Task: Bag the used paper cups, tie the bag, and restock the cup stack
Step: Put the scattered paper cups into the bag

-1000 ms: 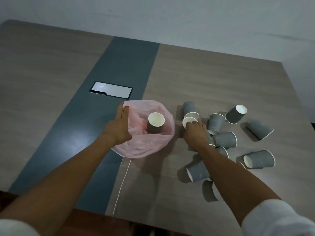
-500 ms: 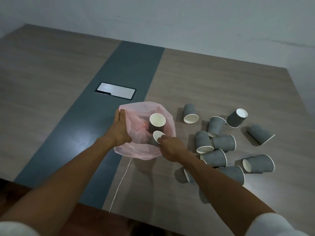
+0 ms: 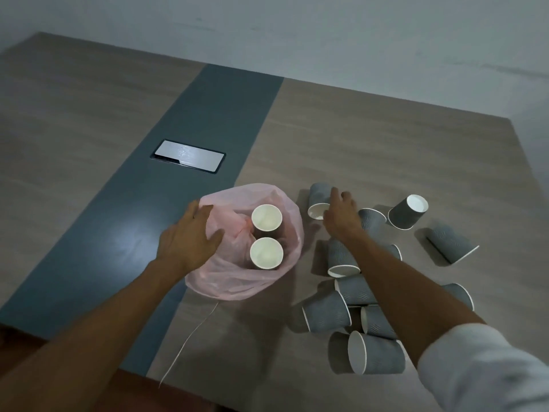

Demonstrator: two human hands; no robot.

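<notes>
On the wood-grain surface [image 3: 386,138], seen from the single head view, a pink bag [image 3: 237,281] sits open beside the dark centre strip, and two cups now stand upright inside it, the far cup [image 3: 266,217] and the near cup [image 3: 266,252], where a second ago only one stood there. The near one is the cup that the right hand carried over half a second ago, so the bagging count has gone from one to two. The left hand [image 3: 190,237] pinches the bag's left rim between thumb and fingers, holding the mouth open as it did before. The right hand [image 3: 340,214], emptied, has swung back to the scattered pile and hovers with fingers spread over a tipped cup [image 3: 319,200]; it seems to be just touching the cup's side, though blur makes contact hard to judge. Roughly ten grey ribbed cups lie on their sides to the right, including a leaning cup [image 3: 408,211] and a cup nearest the edge [image 3: 375,356]. A thin white string [image 3: 190,337] trails from the bag toward the near edge. Bagging is early, I judge; tying and restocking remain untouched.
</notes>
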